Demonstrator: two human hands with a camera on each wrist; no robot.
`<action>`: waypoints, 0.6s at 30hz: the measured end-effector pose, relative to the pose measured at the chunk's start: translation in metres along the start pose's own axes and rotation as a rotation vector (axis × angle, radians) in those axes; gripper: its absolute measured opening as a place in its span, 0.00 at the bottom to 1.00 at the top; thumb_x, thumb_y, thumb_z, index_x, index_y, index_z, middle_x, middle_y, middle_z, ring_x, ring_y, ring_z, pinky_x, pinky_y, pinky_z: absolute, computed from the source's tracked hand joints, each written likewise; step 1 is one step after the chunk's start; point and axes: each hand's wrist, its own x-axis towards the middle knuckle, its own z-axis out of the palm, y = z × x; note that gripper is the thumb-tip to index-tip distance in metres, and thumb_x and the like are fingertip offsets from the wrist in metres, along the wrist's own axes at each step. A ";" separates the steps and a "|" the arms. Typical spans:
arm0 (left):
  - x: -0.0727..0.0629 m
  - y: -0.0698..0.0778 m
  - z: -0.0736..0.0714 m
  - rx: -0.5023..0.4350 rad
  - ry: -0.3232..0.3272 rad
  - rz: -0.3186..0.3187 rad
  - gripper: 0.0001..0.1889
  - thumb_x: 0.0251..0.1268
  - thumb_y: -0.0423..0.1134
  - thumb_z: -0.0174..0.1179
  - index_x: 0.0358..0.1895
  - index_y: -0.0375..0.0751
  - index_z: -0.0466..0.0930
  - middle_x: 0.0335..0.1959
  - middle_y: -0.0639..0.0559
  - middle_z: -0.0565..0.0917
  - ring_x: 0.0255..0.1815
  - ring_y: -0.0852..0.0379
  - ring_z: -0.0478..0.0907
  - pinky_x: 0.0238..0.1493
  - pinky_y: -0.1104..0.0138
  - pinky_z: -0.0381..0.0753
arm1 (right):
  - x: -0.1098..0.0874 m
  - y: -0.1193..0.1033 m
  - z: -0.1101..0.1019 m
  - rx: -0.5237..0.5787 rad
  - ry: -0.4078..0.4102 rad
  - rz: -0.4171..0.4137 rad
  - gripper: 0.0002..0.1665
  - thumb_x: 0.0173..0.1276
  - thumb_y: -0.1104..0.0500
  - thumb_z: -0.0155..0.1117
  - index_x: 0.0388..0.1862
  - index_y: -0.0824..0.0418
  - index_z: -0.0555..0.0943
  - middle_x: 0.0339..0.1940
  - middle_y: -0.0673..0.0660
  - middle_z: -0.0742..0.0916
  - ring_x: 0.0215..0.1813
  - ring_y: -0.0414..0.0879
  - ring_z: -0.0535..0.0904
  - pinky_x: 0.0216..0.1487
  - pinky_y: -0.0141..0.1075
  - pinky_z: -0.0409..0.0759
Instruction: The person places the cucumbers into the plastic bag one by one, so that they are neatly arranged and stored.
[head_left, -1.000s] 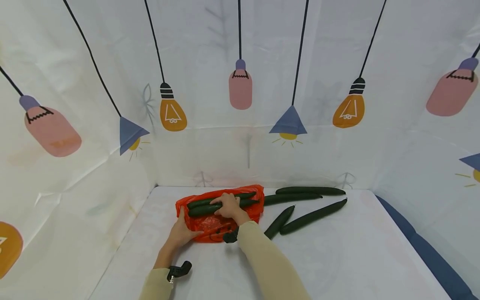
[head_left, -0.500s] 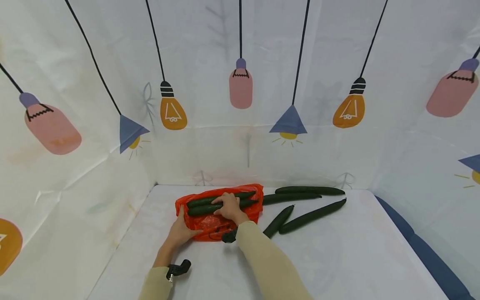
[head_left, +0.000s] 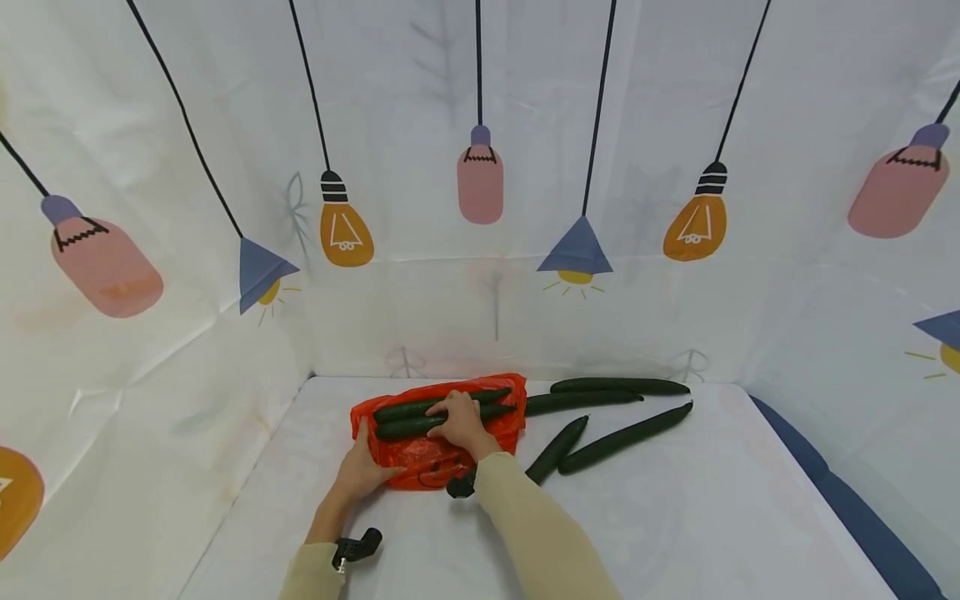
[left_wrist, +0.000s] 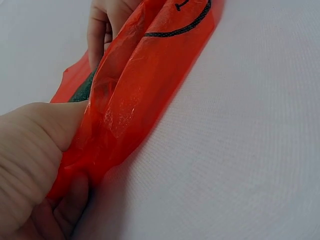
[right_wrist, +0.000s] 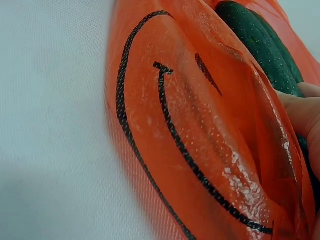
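Observation:
A red plastic bag (head_left: 408, 457) with a black line drawing lies on the table, two dark green cucumbers (head_left: 401, 428) showing in its opening. At the bag's left end my left hand (head_left: 358, 472) grips the plastic; in the left wrist view the thumb is on the near side and fingertips curl under the gathered red film. My right hand (head_left: 459, 423) reaches over the bag and grips the cucumbers from above. The right wrist view shows the green skin of a cucumber (right_wrist: 255, 45) beside the right thumb; the bag's folds hide part of that hand.
To the right of the bag lie several loose cucumbers, including one along the back (head_left: 618, 386), a slanted one (head_left: 628, 437) and a shorter-looking one (head_left: 557, 450) partly behind the right sleeve (head_left: 536, 525). A white sheet printed with lamps (head_left: 420, 308) surrounds the white table (head_left: 675, 525).

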 end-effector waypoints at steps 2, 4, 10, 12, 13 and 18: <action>0.000 -0.001 0.001 0.000 0.003 0.002 0.69 0.42 0.53 0.77 0.76 0.31 0.32 0.69 0.28 0.62 0.66 0.31 0.63 0.64 0.40 0.63 | -0.001 0.001 0.001 -0.005 0.007 -0.003 0.19 0.51 0.47 0.78 0.45 0.41 0.88 0.38 0.46 0.77 0.45 0.44 0.68 0.46 0.41 0.64; 0.000 -0.002 0.001 0.004 0.004 0.004 0.69 0.42 0.53 0.77 0.76 0.31 0.31 0.70 0.28 0.62 0.66 0.31 0.63 0.64 0.40 0.63 | -0.001 0.001 0.001 -0.004 0.014 -0.003 0.19 0.51 0.47 0.78 0.45 0.41 0.88 0.38 0.45 0.77 0.45 0.44 0.68 0.47 0.40 0.64; 0.001 -0.001 0.001 0.007 0.002 -0.007 0.69 0.42 0.53 0.77 0.76 0.31 0.31 0.70 0.27 0.60 0.67 0.30 0.61 0.64 0.40 0.61 | -0.002 0.000 -0.001 0.017 0.023 -0.004 0.19 0.51 0.48 0.78 0.45 0.42 0.88 0.39 0.46 0.77 0.46 0.45 0.69 0.48 0.42 0.65; 0.001 -0.002 0.001 0.008 -0.001 -0.013 0.69 0.42 0.54 0.77 0.76 0.31 0.31 0.70 0.27 0.60 0.68 0.29 0.61 0.64 0.40 0.61 | -0.002 0.000 -0.002 0.013 0.021 -0.004 0.19 0.52 0.47 0.77 0.45 0.42 0.88 0.39 0.46 0.77 0.46 0.44 0.69 0.49 0.42 0.65; 0.001 -0.002 0.001 0.009 -0.001 -0.016 0.69 0.42 0.54 0.77 0.76 0.30 0.32 0.70 0.27 0.60 0.68 0.29 0.61 0.64 0.40 0.61 | -0.003 0.000 -0.002 0.012 0.021 -0.005 0.19 0.52 0.47 0.77 0.45 0.42 0.88 0.39 0.46 0.77 0.46 0.44 0.69 0.49 0.42 0.65; 0.000 -0.003 0.002 -0.002 -0.005 -0.020 0.69 0.43 0.53 0.77 0.76 0.30 0.31 0.71 0.27 0.59 0.68 0.30 0.60 0.65 0.40 0.61 | -0.003 -0.002 -0.001 0.020 0.025 -0.013 0.17 0.52 0.46 0.77 0.44 0.42 0.89 0.39 0.46 0.78 0.46 0.45 0.69 0.48 0.42 0.65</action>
